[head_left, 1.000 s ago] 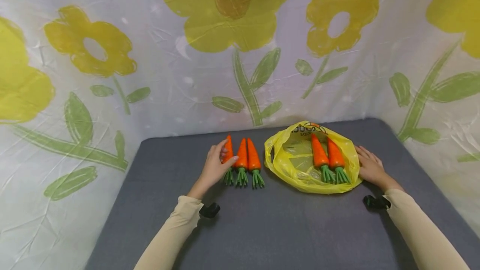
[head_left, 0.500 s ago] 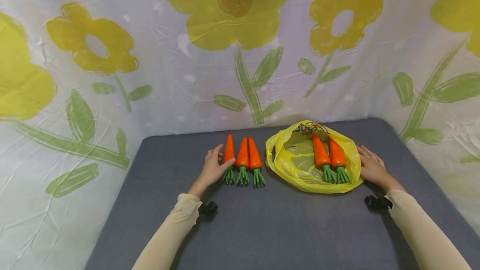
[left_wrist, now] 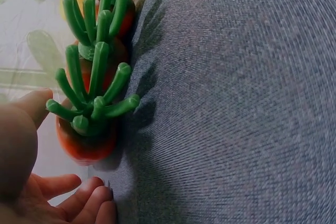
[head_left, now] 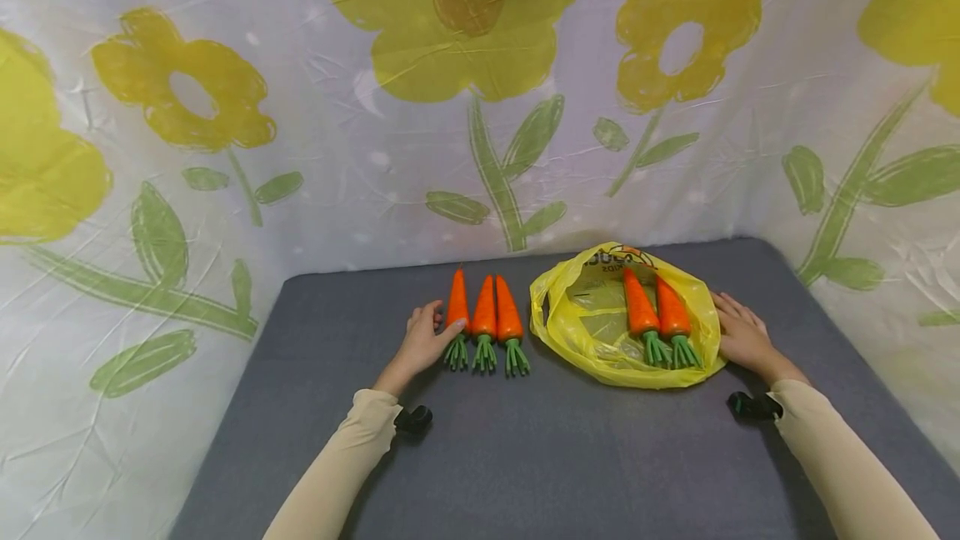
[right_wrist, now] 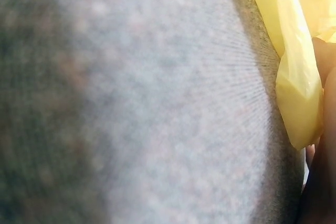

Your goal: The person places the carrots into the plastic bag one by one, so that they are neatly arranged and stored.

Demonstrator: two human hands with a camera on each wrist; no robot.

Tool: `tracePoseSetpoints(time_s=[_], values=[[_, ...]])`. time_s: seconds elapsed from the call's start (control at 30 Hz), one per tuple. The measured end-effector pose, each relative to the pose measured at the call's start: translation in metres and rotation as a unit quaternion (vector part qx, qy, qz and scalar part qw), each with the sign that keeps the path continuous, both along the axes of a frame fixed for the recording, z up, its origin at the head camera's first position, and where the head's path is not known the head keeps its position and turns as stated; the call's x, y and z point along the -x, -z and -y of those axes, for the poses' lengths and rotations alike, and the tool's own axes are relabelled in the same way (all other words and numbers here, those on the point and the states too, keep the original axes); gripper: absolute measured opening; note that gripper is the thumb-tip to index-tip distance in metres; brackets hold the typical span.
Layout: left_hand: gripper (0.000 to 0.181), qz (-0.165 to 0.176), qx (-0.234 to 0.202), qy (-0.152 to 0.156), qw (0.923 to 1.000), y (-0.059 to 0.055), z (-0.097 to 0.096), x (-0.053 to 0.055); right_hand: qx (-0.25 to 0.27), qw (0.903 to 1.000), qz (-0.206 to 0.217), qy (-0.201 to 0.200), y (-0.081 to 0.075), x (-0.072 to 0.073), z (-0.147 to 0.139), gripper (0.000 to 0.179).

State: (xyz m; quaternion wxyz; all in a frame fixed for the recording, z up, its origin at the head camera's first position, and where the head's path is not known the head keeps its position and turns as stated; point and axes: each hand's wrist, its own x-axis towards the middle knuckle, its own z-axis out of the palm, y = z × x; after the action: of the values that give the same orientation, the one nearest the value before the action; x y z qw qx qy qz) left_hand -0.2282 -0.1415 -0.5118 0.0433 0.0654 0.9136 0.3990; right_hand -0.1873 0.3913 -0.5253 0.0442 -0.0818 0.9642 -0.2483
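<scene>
In the head view, three orange toy carrots with green tops lie side by side left of the yellow plastic bag. My left hand (head_left: 424,340) is at the leftmost carrot (head_left: 458,304). The left wrist view shows its thumb and loosely bent fingers (left_wrist: 79,195) spread on either side of that carrot (left_wrist: 86,148), with a gap below it. The yellow plastic bag (head_left: 577,352) gapes towards me, two more carrots (head_left: 640,304) inside. At its right edge my right hand (head_left: 742,336) holds the bag's side (right_wrist: 299,93); its thumb is mostly hidden.
The grey table (head_left: 570,457) carries everything. Behind it hangs a white cloth (head_left: 337,148) with yellow flowers, close to the table's back edge. The middle carrot (head_left: 484,311) and the right one (head_left: 507,311) lie close together, a short way from the bag.
My left hand has drawn slightly left, and its fingers have come off the leftmost carrot, which now shows more fully. The right hand and the bag stay put.
</scene>
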Motion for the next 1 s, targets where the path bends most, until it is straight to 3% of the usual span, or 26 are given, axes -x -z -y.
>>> tracePoseSetpoints(time_s=[0.33,1.0], values=[[0.073,-0.004,0.029,0.005,0.9996,0.0007,-0.0018,0.0017,0.005,1.0,0.0,0.0,-0.0033,-0.001,0.0013,0.065],[0.069,-0.016,0.033,-0.002,0.9993,0.0009,-0.0029,0.0006,0.011,0.9999,-0.004,-0.002,-0.0014,-0.0026,0.0009,0.067]])
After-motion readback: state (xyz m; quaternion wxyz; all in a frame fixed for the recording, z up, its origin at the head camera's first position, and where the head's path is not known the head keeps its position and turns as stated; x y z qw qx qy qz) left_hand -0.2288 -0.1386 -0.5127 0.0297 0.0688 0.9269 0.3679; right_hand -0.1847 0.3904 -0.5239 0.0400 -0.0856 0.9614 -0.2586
